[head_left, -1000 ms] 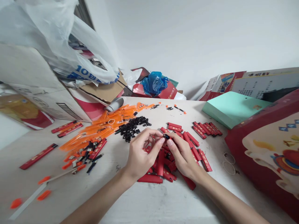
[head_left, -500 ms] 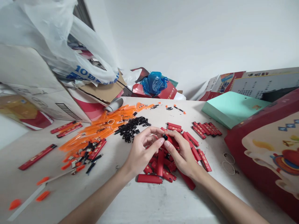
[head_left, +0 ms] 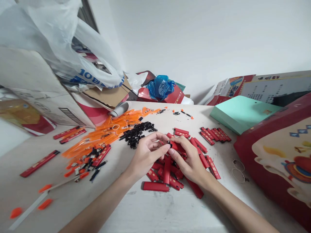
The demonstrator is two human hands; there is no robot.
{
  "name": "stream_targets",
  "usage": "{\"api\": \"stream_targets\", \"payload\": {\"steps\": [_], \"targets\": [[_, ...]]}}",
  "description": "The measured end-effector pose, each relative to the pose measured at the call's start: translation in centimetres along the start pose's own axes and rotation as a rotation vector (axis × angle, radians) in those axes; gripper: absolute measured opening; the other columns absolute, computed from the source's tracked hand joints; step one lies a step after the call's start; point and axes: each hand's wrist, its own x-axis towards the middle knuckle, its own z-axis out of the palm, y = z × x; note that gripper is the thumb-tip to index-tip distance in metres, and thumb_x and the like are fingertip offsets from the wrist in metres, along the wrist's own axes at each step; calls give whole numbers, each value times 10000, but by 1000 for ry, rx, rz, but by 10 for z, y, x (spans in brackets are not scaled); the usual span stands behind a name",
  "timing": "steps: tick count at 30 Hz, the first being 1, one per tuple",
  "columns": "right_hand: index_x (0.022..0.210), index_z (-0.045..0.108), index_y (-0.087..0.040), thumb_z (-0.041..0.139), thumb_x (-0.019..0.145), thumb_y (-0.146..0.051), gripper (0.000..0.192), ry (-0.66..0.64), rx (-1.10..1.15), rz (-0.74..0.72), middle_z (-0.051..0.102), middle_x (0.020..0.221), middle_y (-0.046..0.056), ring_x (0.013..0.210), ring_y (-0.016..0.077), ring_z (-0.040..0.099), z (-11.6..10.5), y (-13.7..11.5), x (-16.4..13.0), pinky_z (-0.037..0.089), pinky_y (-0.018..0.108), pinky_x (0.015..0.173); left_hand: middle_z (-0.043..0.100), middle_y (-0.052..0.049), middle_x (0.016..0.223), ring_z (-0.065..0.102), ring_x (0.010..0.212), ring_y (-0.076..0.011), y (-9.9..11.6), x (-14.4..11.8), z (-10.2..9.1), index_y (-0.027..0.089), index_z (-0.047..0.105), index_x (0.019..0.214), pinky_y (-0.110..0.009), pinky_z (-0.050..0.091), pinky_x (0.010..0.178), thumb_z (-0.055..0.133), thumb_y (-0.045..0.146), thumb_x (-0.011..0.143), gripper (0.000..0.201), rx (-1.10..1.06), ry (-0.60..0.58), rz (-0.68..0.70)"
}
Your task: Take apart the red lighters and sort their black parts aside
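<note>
My right hand (head_left: 186, 157) is closed around a slim red casing (head_left: 177, 146), much of it hidden by the fingers. A small black piece (head_left: 169, 144) sits at the casing's left end. My left hand (head_left: 152, 153) pinches this black piece between thumb and fingers, with the other fingers curled loosely behind. Whether the piece is inside the end or only against it, I cannot tell. Below both hands spreads a heap of red casings (head_left: 167, 170), some with gold print. Left of my left hand lies a pile of small black parts (head_left: 136, 134).
Long orange translucent strips (head_left: 104, 131) cover the left, with mixed metal and black bits (head_left: 93, 157) in front. Red pieces with black ends (head_left: 215, 133) lie in a row at right. A mint-green box (head_left: 243, 113), a red printed bag (head_left: 279, 155) and a carton (head_left: 41, 84) flank the table.
The black piece and the fingertips have shifted slightly left and down, and the piece's angle looks different. Both hands keep their hold; the piles look unchanged.
</note>
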Motion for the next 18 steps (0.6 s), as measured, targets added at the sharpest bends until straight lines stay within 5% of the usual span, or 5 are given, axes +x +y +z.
{"api": "stream_targets", "payload": {"steps": [18], "targets": [[1276,576,-261,554,1019,-301,261,-12,-8,18,677,1192,83,1141,250,626,1,2,-2,499,422,975,571,9,787,502,562,-82,-2,-3,0,177,616,958,-220,407,534,696,365,878,220,41,-14,45]]}}
